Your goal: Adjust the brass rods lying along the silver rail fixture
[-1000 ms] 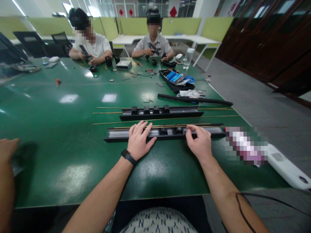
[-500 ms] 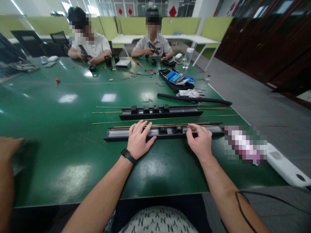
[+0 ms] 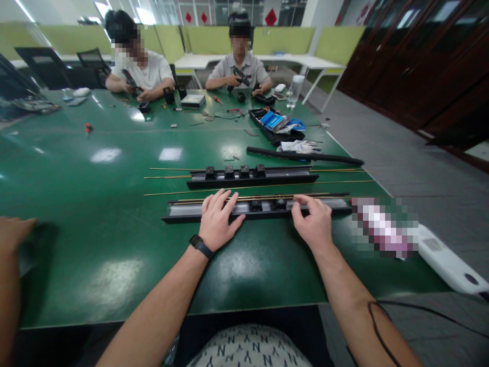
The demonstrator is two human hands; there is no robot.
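both my hands press the near rail [image 3: 260,208]: left hand [image 3: 218,220] flat, right hand [image 3: 314,224] pinching the brass rod [image 3: 263,197] along its far edge. i judge uneven pressure could bend the rod or shove the rail.

A large green table [image 3: 95,204] with a glossy top fills the room's near side, ceiling lights mirrored in pale patches across it. Beyond its far edge stand light green partition panels [image 3: 214,41] and white desks [image 3: 305,62], with black office chairs [image 3: 46,63] at far left. Dark wooden doors with glass panes [image 3: 420,56] line the right wall, above a grey carpeted floor [image 3: 412,163]. Red diamond decorations [image 3: 272,18] hang on the far glazing.
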